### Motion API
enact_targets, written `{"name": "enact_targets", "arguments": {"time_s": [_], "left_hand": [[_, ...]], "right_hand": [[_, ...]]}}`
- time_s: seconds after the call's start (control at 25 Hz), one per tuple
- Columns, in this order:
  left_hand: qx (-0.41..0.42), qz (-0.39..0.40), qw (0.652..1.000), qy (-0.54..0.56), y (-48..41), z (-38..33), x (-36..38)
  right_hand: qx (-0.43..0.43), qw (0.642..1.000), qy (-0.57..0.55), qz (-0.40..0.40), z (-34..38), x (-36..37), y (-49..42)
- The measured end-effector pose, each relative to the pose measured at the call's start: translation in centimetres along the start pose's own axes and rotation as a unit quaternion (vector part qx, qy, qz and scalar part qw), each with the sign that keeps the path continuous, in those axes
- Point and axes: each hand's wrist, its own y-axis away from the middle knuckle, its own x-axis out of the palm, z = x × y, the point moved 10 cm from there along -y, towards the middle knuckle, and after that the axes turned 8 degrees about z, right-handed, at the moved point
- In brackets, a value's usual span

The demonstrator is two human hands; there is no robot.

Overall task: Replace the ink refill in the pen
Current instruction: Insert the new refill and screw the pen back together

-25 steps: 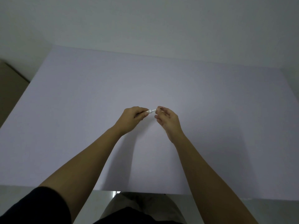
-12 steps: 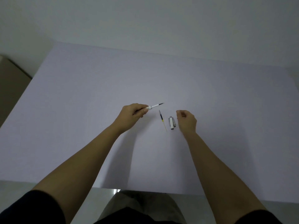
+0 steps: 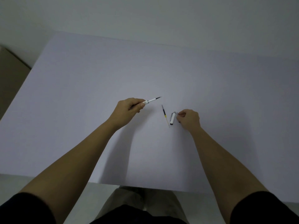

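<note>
So the surface (image 3: 80, 110) in front of me is plain, pale lavender-white, with nothing much on it. Lying flat around the middle, a bit toward the right edge, there's a loose refill (image 3: 165, 115), thin, dark at the far end with a yellow band and a clear tail pointing at the near edge. Just beside it, on its right edge side, sits a short white pen cap (image 3: 173, 118), apart from it.
</note>
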Motion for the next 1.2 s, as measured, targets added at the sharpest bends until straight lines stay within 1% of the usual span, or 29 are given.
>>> {"name": "enact_targets", "arguments": {"time_s": [0.12, 0.2, 0.24, 0.28, 0.32, 0.36, 0.4, 0.44, 0.48, 0.52, 0.56, 0.64, 0.72, 0.88, 1.2], "left_hand": [[-0.004, 0.007, 1.0, -0.003, -0.3, 0.1, 0.4], [-0.002, 0.014, 1.0, -0.009, -0.6, 0.0, 0.7], [0.0, 0.021, 1.0, -0.016, -0.7, -0.1, 1.0], [0.001, 0.029, 0.999, -0.023, -0.8, -0.2, 1.2], [0.004, 0.038, 0.999, -0.031, -0.9, -0.2, 1.6], [0.009, 0.046, 0.998, -0.039, -1.0, -0.3, 1.9], [0.015, 0.054, 0.997, -0.045, -1.0, -0.5, 2.2], [0.02, 0.06, 0.997, -0.052, -1.0, -0.6, 2.4], [0.024, 0.063, 0.996, -0.058, -1.0, -0.8, 2.5], [0.028, 0.063, 0.996, -0.061, -1.0, -1.0, 2.6], [0.03, 0.063, 0.996, -0.063, -1.0, -1.2, 2.6], [0.034, 0.064, 0.995, -0.067, -1.0, -1.5, 2.5], [0.034, 0.062, 0.995, -0.073, -1.0, -1.8, 2.4], [0.032, 0.056, 0.995, -0.081, -0.9, -2.0, 2.0], [0.049, 0.056, 0.992, -0.103, -0.7, -3.5, 2.2]], "right_hand": [[0.014, 0.999, 0.039, -0.019, -0.2, -0.8, -0.2], [0.016, 0.999, 0.02, -0.036, 0.0, -1.7, -0.2], [0.014, 0.999, -0.02, -0.043, 0.3, -2.2, 0.0], [0.015, 0.995, -0.084, -0.045, 0.6, -2.5, 0.3], [0.014, 0.984, -0.174, -0.038, 1.0, -2.6, 0.7], [0.009, 0.96, -0.28, -0.022, 1.5, -2.4, 1.2], [-0.002, 0.923, -0.384, 0.003, 2.2, -2.0, 1.8], [-0.016, 0.883, -0.468, 0.028, 3.0, -1.5, 2.5], [-0.03, 0.848, -0.526, 0.05, 3.7, -1.2, 3.2], [-0.041, 0.824, -0.562, 0.064, 4.2, -0.9, 3.9], [-0.05, 0.808, -0.583, 0.072, 4.7, -0.7, 4.5], [-0.061, 0.792, -0.602, 0.078, 5.2, -0.5, 5.1], [-0.068, 0.785, -0.61, 0.078, 5.7, -0.7, 5.5], [-0.082, 0.786, -0.607, 0.083, 6.4, -1.1, 5.5], [-0.107, 0.827, -0.541, 0.107, 7.9, -0.1, 6.0]]}}
